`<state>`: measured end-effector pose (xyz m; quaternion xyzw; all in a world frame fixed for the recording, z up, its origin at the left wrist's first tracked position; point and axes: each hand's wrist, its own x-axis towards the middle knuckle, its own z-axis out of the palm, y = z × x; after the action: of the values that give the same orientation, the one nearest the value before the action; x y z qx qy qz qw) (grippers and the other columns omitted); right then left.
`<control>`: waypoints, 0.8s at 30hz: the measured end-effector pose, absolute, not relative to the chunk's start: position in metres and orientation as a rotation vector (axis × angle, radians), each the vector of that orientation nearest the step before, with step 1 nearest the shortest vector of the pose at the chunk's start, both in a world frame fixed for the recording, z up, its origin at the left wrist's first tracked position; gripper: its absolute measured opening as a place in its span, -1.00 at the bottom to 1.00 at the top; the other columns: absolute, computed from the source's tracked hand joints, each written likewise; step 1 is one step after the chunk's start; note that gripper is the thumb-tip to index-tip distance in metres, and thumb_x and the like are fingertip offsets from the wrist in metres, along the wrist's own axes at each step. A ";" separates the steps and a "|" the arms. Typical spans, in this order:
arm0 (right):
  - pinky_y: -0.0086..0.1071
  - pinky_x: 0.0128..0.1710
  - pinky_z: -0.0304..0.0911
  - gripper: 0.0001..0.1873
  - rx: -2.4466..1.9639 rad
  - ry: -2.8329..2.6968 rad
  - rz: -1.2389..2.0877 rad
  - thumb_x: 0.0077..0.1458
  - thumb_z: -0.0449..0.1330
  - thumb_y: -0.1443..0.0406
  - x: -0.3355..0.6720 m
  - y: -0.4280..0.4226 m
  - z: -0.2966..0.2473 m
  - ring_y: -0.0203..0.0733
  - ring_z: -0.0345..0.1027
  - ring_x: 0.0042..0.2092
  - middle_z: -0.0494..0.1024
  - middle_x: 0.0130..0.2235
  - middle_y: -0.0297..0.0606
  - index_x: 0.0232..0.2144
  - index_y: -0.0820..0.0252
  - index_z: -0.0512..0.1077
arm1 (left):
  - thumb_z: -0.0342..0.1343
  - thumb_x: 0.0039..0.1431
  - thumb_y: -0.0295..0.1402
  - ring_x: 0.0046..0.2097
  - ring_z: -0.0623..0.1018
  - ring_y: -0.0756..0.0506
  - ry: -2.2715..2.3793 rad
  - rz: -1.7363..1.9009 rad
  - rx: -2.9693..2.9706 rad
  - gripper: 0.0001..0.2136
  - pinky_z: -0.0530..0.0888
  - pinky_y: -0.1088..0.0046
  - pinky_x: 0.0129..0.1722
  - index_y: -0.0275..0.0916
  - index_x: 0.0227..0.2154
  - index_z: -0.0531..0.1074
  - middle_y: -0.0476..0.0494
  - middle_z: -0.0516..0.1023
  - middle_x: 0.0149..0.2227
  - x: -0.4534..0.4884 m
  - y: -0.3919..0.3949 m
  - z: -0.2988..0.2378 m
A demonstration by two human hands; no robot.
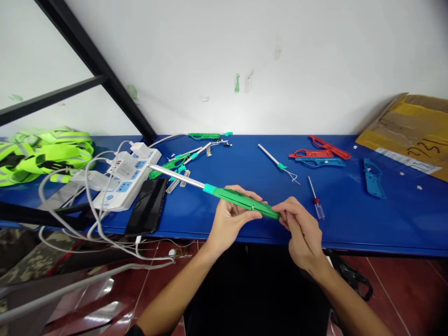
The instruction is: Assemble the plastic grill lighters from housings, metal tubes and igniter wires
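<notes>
A green long-necked lighter (233, 196), with a silver metal tube and a teal collar, is held slantwise above the front of the blue table. My left hand (226, 221) is closed around its handle, thumb on the near side and fingers behind. My right hand (304, 231) pinches the handle's rear end with closed fingers. A seam runs along the handle, with a small gap near my left thumb. Beyond my hands lies a loose metal lighter tube (269, 155) with thin wires. A screwdriver (318, 205) with a clear purple handle rests right of my right hand.
Red lighter shells (311, 154) and a blue shell (374, 179) lie at right, before a cardboard box (406, 130). At left are green lighter parts (175, 164), a black phone (147, 205), a power strip (121, 193) with cables, and yellow-green vests (52, 149).
</notes>
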<state>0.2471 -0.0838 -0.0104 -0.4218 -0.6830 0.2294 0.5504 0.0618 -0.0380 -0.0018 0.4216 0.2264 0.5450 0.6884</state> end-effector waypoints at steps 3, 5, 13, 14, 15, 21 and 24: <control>-0.28 -0.31 0.32 -0.64 -0.978 -1.745 0.352 0.47 -0.02 0.43 0.245 -0.084 0.000 -0.18 0.36 -0.24 0.45 -0.20 -0.21 0.11 0.11 0.50 | 0.49 0.19 -0.38 -0.03 0.75 -0.14 0.501 1.195 0.998 -0.65 0.67 0.31 0.02 -0.19 -0.12 0.40 -0.09 0.73 -0.09 0.061 -0.041 0.001; -0.26 -0.30 0.36 -0.66 -0.985 -1.818 0.244 0.45 0.06 0.36 0.243 -0.084 0.006 -0.14 0.37 -0.21 0.44 -0.18 -0.18 0.18 0.17 0.46 | 0.48 0.21 -0.34 -0.02 0.74 -0.14 0.532 1.185 1.040 -0.68 0.67 0.31 0.03 -0.21 -0.11 0.45 -0.14 0.73 -0.05 0.060 -0.043 0.001; -0.37 -0.40 0.35 -0.74 -0.965 -1.901 -0.089 0.38 0.31 0.27 0.237 -0.083 0.000 -0.24 0.33 -0.35 0.43 -0.31 -0.28 0.06 0.22 0.48 | 0.22 0.48 -0.19 0.25 0.60 -0.20 0.376 1.187 1.229 -0.71 0.52 0.22 0.29 -0.12 0.17 0.50 -0.22 0.57 0.24 0.050 -0.049 -0.008; -0.37 -0.40 0.35 -0.72 -0.958 -1.912 -0.104 0.39 0.31 0.23 0.237 -0.083 0.000 -0.24 0.34 -0.35 0.44 -0.31 -0.27 0.06 0.24 0.48 | 0.24 0.47 -0.24 0.23 0.61 -0.18 0.358 1.223 1.219 -0.71 0.51 0.22 0.29 -0.08 0.18 0.49 -0.18 0.61 0.19 0.049 -0.050 -0.009; -0.37 -0.40 0.35 -0.70 -0.950 -1.925 -0.114 0.40 0.29 0.19 0.238 -0.083 -0.001 -0.23 0.34 -0.35 0.44 -0.31 -0.26 0.06 0.25 0.48 | 0.24 0.47 -0.29 0.19 0.62 -0.16 0.340 1.249 1.205 -0.72 0.52 0.23 0.27 -0.07 0.17 0.49 -0.15 0.64 0.11 0.048 -0.050 -0.011; -0.38 -0.41 0.34 -0.76 -0.950 -1.961 -0.097 0.41 0.26 0.30 0.237 -0.082 0.002 -0.23 0.37 -0.34 0.48 -0.29 -0.23 0.07 0.29 0.50 | 0.22 0.48 -0.32 0.10 0.64 -0.16 0.297 1.262 1.178 -0.82 0.57 0.21 0.17 -0.12 0.07 0.50 -0.15 0.65 0.00 0.046 -0.047 -0.015; -0.35 -0.39 0.36 -0.73 -0.919 -1.994 -0.074 0.39 0.27 0.36 0.236 -0.082 0.000 -0.20 0.40 -0.31 0.51 -0.28 -0.21 0.10 0.28 0.49 | 0.25 0.46 -0.31 0.05 0.66 -0.16 0.323 1.297 1.201 -0.88 0.54 0.11 0.24 -0.15 -0.02 0.51 -0.13 0.68 -0.07 0.047 -0.046 -0.014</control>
<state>0.2361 -0.0819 0.0001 -0.3725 -0.8083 -0.0300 0.4550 0.0473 -0.0456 -0.0142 0.5229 0.1404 0.5647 0.6229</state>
